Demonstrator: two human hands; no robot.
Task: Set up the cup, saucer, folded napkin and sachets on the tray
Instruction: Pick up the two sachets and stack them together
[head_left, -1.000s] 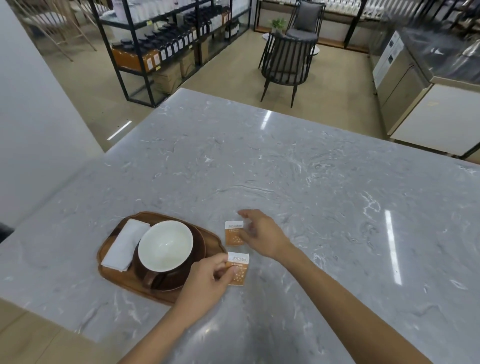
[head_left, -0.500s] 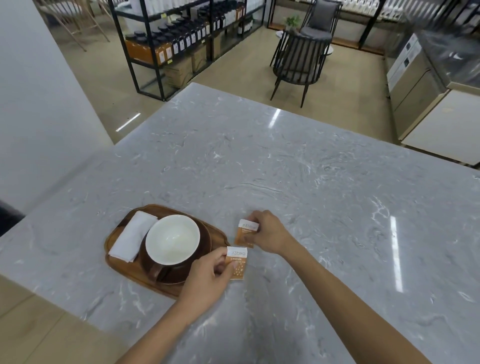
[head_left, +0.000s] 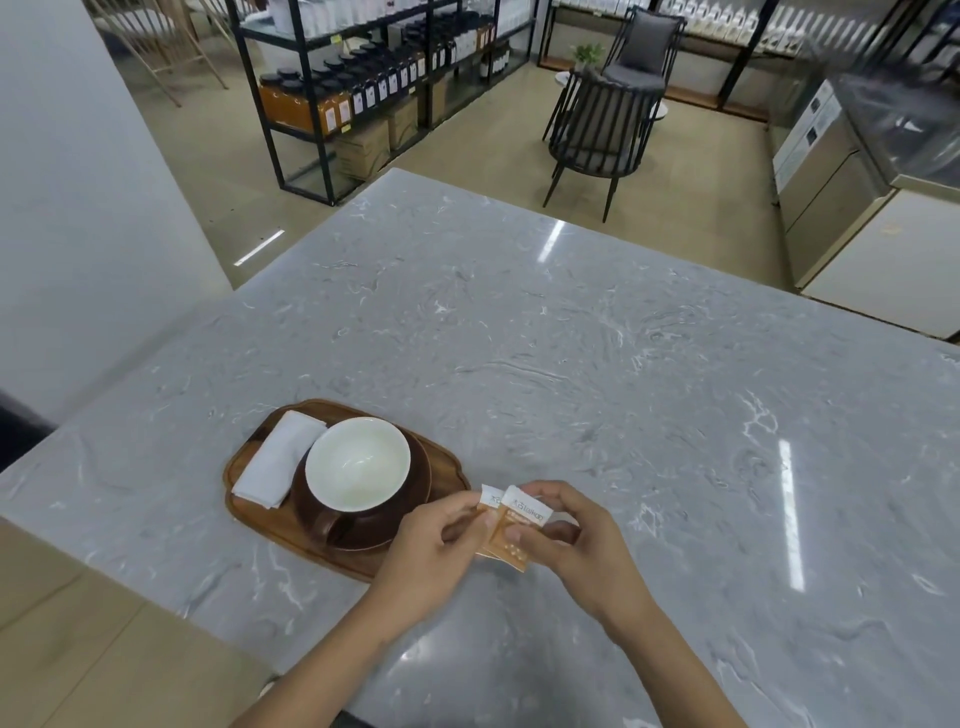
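Both hands pinch the two overlapped sachets (head_left: 511, 530), left hand (head_left: 431, 551) and right hand (head_left: 576, 545), just beside the tray (head_left: 244, 462); seemingly aligned; the person should square edges, then lay them on bare wood beside the saucer (head_left: 415, 483).

On the grey marble table (head_left: 597, 332) a wooden tray (head_left: 447, 470) holds a folded white napkin (head_left: 278, 460) at its left and a white cup (head_left: 357, 462) on a brown saucer (head_left: 415, 491). Just right of the tray, the left hand (head_left: 423, 545) and right hand (head_left: 576, 540) pinch two overlapping orange sachets (head_left: 511, 535) together above the table.
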